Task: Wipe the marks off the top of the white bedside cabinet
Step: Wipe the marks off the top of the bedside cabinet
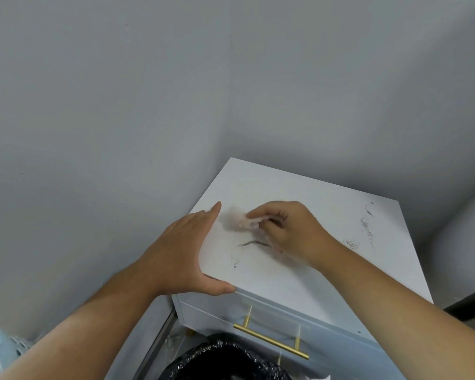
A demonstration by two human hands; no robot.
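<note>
The white bedside cabinet (307,193) stands in a corner of grey walls. A dark curved mark (251,244) runs across the middle of its top, and speckled dark marks (366,223) spread near the right edge. My right hand (291,231) presses a small pale pinkish wipe (246,223), blurred with motion, onto the top just above the curved mark. My left hand (187,248) grips the cabinet's left edge, its fingers flat along the top and its thumb hooked around the front corner.
A gold bar handle (269,342) sits on the drawer front. Below it is a bin lined with a black plastic bag (225,360). A pale blue perforated basket (3,349) shows at the bottom left. Walls close in behind and to the left.
</note>
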